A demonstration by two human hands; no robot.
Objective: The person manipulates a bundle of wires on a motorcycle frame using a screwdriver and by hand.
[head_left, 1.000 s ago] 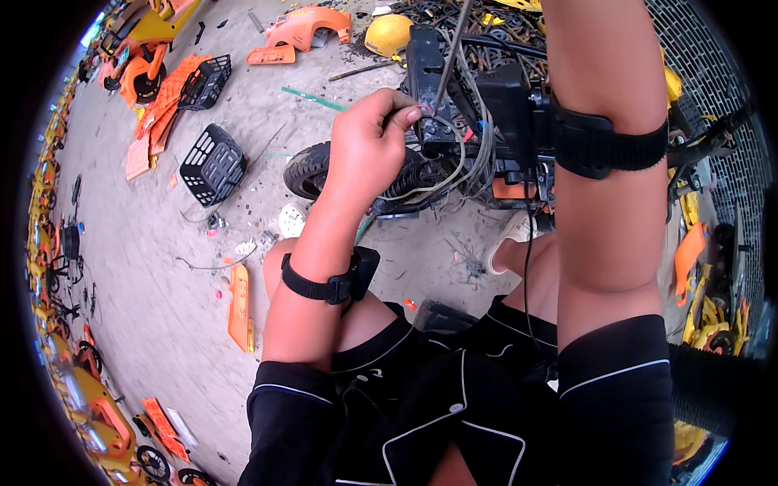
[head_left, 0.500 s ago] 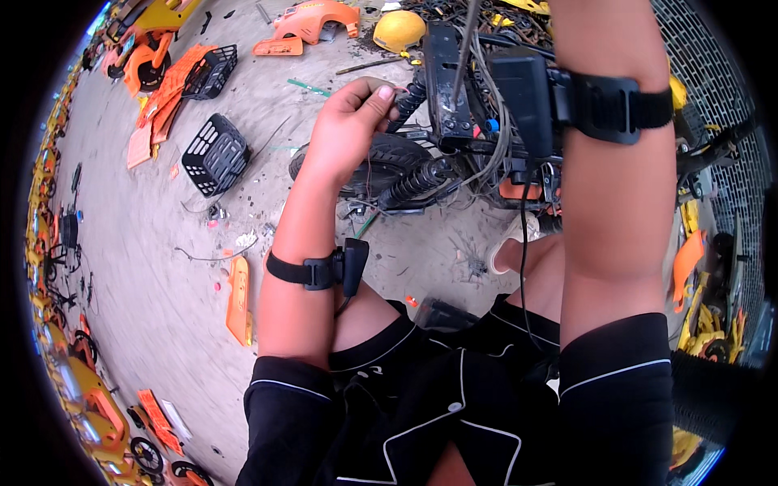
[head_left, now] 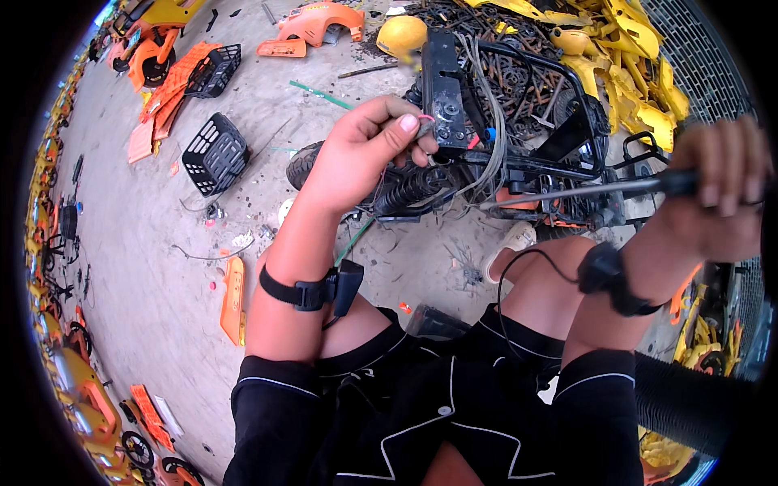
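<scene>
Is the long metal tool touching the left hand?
Apart. The head view shows the long metal tool, held in the right hand, ending right of the left hand, with a visible gap between.

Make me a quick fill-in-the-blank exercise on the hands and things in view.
1. The right hand holds a tool whose shaft points toward the picture's ____ side.
2. The thin strand showing at the left hand is ____.
3. The domed piece between the orange shell and the dark metal frame is ____.

Missing words: left; pink; yellow.
</scene>
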